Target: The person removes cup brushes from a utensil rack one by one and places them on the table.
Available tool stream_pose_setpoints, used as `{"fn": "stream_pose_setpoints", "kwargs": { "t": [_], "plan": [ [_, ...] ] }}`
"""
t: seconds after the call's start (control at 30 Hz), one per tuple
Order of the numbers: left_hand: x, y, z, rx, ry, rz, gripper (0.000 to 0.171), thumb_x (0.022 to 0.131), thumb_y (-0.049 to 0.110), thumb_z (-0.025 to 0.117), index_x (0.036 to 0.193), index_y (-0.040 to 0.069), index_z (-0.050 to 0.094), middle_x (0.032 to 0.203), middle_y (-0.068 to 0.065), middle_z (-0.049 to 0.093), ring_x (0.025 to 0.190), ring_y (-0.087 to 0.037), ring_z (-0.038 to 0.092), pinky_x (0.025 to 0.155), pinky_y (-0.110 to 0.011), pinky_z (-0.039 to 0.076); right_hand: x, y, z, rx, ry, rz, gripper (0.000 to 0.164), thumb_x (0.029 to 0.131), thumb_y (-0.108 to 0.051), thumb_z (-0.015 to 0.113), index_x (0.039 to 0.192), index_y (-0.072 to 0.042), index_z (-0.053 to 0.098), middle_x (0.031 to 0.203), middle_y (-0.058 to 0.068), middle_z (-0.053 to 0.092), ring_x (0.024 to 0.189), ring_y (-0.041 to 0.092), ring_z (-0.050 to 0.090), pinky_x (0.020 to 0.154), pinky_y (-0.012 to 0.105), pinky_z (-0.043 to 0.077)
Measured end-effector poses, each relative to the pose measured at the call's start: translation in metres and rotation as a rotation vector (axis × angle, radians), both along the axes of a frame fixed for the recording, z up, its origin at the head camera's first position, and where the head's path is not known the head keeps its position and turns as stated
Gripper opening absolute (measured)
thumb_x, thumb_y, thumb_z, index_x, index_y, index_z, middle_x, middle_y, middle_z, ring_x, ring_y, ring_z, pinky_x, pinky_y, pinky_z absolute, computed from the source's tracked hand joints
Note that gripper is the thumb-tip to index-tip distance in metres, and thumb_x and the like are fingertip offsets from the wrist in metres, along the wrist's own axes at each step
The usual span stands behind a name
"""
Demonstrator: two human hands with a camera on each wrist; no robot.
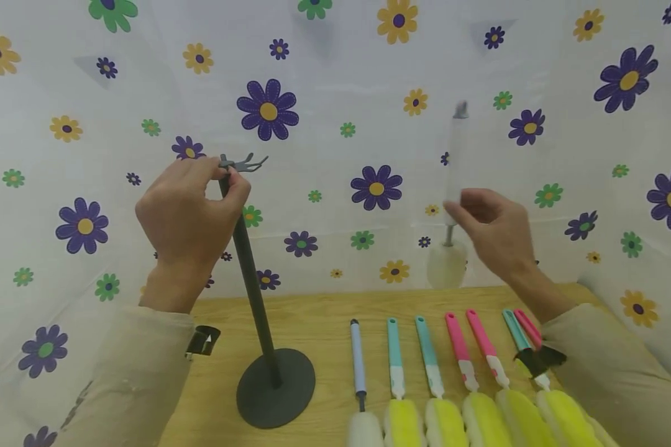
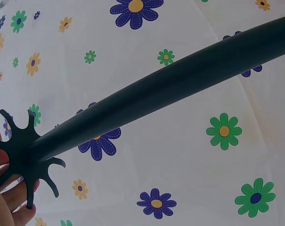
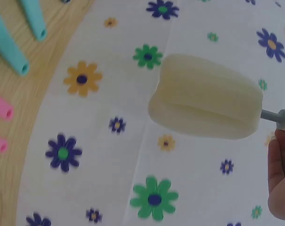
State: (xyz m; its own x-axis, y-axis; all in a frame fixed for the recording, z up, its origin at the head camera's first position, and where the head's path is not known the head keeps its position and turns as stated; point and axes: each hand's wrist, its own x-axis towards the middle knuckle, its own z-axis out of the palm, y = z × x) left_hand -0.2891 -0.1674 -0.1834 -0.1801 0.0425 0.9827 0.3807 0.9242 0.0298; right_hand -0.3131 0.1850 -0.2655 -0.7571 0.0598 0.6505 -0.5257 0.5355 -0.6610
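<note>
A dark stand (image 1: 251, 279) rises at left from a round base (image 1: 257, 397), its pole tilted a little to the left. Thumb and fingers of my left hand (image 1: 184, 208) pinch its top, where curved hooks (image 1: 251, 165) branch out; in the left wrist view more of these hooks (image 2: 27, 146) show, bare. Off to the right, my right hand (image 1: 494, 230) holds a sponge bottle brush (image 1: 447, 266) by its white handle, sponge end down, in the air above the table's back edge. Its pale sponge head (image 3: 206, 101) fills the middle of the right wrist view.
On the wooden table (image 1: 330, 310) lies a row of sponge brushes: one with a pale blue handle (image 1: 358, 357), others with teal handles (image 1: 396, 354) or pink handles (image 1: 457, 341), several with yellow sponge heads (image 1: 404, 425). A flower-printed sheet (image 1: 335, 155) hangs behind and at both sides.
</note>
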Motion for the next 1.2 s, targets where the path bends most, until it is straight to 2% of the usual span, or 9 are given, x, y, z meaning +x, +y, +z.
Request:
{"fn": "stream_pose_setpoints", "kwargs": {
  "t": [0.13,0.2,0.3,0.4,0.43,0.5,0.67,1.0,1.2],
  "plan": [
    [-0.001,-0.001,-0.002,0.001,0.006,-0.017,0.028,0.080,0.022,0.052,0.077,-0.001,0.068,0.073,-0.013,0.065,0.060,-0.028,0.058,0.043,-0.036,0.034,0.012,0.059,0.000,0.109,-0.040,-0.155,0.041,0.082,-0.034,0.060,0.110,-0.005,0.060,0.099,0.011,0.063,0.078,-0.003,0.054,0.070,0.013,0.041],
    [-0.001,-0.001,-0.003,-0.002,0.006,-0.019,0.028,0.080,0.022,0.052,0.078,-0.001,0.068,0.074,-0.013,0.065,0.061,-0.028,0.059,0.043,-0.036,0.035,0.018,0.088,-0.002,0.189,-0.089,-0.228,0.044,0.083,-0.036,0.058,0.111,-0.002,0.058,0.101,0.017,0.062,0.082,0.005,0.057,0.068,0.015,0.039],
    [-0.001,-0.001,-0.003,-0.004,0.004,-0.013,0.029,0.081,0.023,0.051,0.078,-0.001,0.068,0.075,-0.013,0.065,0.063,-0.028,0.060,0.044,-0.037,0.036,0.024,0.128,-0.010,0.299,-0.217,-0.299,0.053,0.085,-0.041,0.052,0.114,0.003,0.054,0.104,0.025,0.057,0.090,0.028,0.056,0.073,0.033,0.044],
    [0.000,-0.002,-0.004,-0.005,0.000,-0.012,0.029,0.081,0.022,0.051,0.079,-0.001,0.068,0.075,-0.014,0.066,0.065,-0.028,0.060,0.045,-0.037,0.038,0.025,0.161,-0.026,0.385,-0.353,-0.323,0.059,0.087,-0.044,0.046,0.114,0.007,0.050,0.105,0.032,0.053,0.092,0.047,0.049,0.071,0.055,0.040],
    [0.000,-0.002,-0.004,-0.004,-0.002,-0.011,0.028,0.080,0.022,0.052,0.079,-0.001,0.068,0.076,-0.014,0.066,0.065,-0.029,0.061,0.045,-0.038,0.039,0.026,0.170,-0.032,0.400,-0.398,-0.325,0.061,0.086,-0.045,0.046,0.113,0.009,0.049,0.105,0.034,0.052,0.092,0.050,0.047,0.069,0.058,0.038],
    [0.000,-0.001,-0.004,-0.005,-0.006,-0.014,0.027,0.080,0.021,0.053,0.079,-0.002,0.068,0.076,-0.014,0.066,0.067,-0.029,0.061,0.046,-0.038,0.040,0.025,0.188,-0.044,0.446,-0.480,-0.333,0.066,0.086,-0.048,0.046,0.113,0.012,0.047,0.103,0.034,0.053,0.086,0.050,0.050,0.063,0.055,0.041],
    [0.000,0.000,-0.003,0.001,-0.007,-0.012,0.028,0.081,0.022,0.053,0.082,-0.002,0.068,0.078,-0.014,0.066,0.070,-0.029,0.062,0.048,-0.038,0.041,0.024,0.221,-0.073,0.556,-0.643,-0.310,0.077,0.082,-0.055,0.047,0.109,0.018,0.046,0.089,0.031,0.059,0.062,0.032,0.057,0.050,0.040,0.045],
    [-0.001,0.003,0.000,-0.031,-0.010,0.003,0.028,0.081,0.022,0.053,0.081,-0.003,0.067,0.075,-0.015,0.065,0.063,-0.030,0.059,0.045,-0.036,0.035,0.035,0.249,-0.124,0.629,-0.817,-0.168,0.074,0.080,-0.055,0.050,0.095,0.018,0.054,0.066,0.007,0.061,0.056,0.016,0.052,0.050,0.031,0.044],
    [-0.001,0.001,0.001,-0.039,-0.010,0.019,0.030,0.082,0.022,0.053,0.080,-0.003,0.067,0.075,-0.015,0.065,0.063,-0.030,0.060,0.045,-0.038,0.037,0.043,0.238,-0.146,0.679,-0.797,-0.059,0.041,0.085,-0.038,0.053,0.079,0.001,0.065,0.054,-0.003,0.048,0.050,0.012,0.042,0.047,0.027,0.036]
  ]
}}
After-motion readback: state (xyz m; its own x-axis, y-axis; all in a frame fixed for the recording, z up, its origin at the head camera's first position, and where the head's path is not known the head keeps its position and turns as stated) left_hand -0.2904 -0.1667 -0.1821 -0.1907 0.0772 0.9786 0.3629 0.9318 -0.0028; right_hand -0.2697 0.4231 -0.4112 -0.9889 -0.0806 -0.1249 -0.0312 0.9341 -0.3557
